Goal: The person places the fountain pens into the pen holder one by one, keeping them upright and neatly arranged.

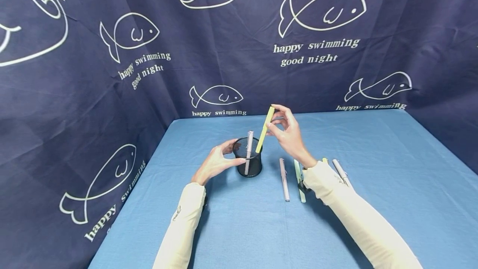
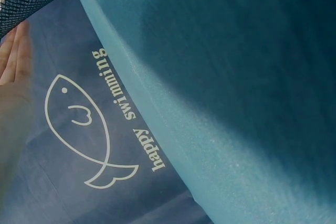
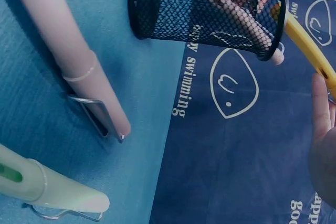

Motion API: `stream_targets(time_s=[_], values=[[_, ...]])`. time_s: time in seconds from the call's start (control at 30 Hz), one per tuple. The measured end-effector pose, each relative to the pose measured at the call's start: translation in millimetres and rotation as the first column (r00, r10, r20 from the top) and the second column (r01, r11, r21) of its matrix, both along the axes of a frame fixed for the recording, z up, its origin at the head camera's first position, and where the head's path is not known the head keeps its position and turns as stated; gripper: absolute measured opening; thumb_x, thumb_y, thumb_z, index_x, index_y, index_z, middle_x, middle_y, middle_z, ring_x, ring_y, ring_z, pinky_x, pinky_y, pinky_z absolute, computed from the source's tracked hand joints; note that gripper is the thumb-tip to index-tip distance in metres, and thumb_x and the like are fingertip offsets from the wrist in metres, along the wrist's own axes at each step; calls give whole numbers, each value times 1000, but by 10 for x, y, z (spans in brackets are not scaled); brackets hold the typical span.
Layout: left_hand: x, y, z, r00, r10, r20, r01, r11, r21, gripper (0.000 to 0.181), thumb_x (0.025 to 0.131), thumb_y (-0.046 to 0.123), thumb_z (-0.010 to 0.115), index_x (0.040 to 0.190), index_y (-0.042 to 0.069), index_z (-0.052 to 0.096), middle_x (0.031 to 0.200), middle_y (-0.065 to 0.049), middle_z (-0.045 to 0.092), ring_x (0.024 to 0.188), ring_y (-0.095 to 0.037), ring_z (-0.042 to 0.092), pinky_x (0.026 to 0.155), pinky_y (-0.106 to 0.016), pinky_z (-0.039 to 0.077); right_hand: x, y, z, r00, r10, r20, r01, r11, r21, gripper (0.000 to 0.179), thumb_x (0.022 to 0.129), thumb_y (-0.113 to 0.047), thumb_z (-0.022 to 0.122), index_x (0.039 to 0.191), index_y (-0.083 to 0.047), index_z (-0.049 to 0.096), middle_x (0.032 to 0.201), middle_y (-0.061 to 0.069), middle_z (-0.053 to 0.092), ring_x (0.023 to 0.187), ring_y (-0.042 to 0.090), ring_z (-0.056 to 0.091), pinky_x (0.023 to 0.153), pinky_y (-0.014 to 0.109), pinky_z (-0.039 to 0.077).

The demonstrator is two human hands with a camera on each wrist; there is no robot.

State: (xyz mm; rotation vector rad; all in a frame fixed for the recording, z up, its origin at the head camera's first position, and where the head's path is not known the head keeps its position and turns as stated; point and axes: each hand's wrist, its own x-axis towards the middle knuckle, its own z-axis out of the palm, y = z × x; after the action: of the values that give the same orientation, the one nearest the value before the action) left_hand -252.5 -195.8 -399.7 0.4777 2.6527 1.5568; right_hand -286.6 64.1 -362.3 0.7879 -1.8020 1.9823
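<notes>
A black mesh pen holder (image 1: 254, 167) stands on the table, one pale pink pen (image 1: 249, 142) leaning upright inside it. My left hand (image 1: 216, 162) grips the holder near its rim, thumb in front and fingers behind. Above the holder's right side, my right hand (image 1: 285, 130) pinches a yellow pen (image 1: 265, 128) that slants down. Its lower end is at the mouth of the holder, as the right wrist view shows with the yellow pen (image 3: 304, 40) crossing the rim. Only part of the left hand (image 2: 14, 61) appears in the left wrist view, beside the mesh.
On the blue table (image 1: 239, 227) lie a pink pen (image 1: 284, 179) and a light green pen (image 1: 298, 169), partly behind the right wrist. Another yellow pen (image 1: 325, 160) and a pale pen (image 1: 341, 171) are partly covered by the right sleeve. A dark fish-print curtain (image 1: 261, 74) hangs behind.
</notes>
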Motion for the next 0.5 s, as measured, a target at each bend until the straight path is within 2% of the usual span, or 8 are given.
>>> stream_targets(time_s=[0.5], values=[[-3,-2,-10,1000,-4,-7,4,1000,2,79,82,37,89,150,14,55,138,-8,64,126,-28,60,109,-54,43,19,-92,-142,999,5,39,-10,993,118,56,95,12,67,147,-3,53,111,23,52,94,28,63,74,45,62]])
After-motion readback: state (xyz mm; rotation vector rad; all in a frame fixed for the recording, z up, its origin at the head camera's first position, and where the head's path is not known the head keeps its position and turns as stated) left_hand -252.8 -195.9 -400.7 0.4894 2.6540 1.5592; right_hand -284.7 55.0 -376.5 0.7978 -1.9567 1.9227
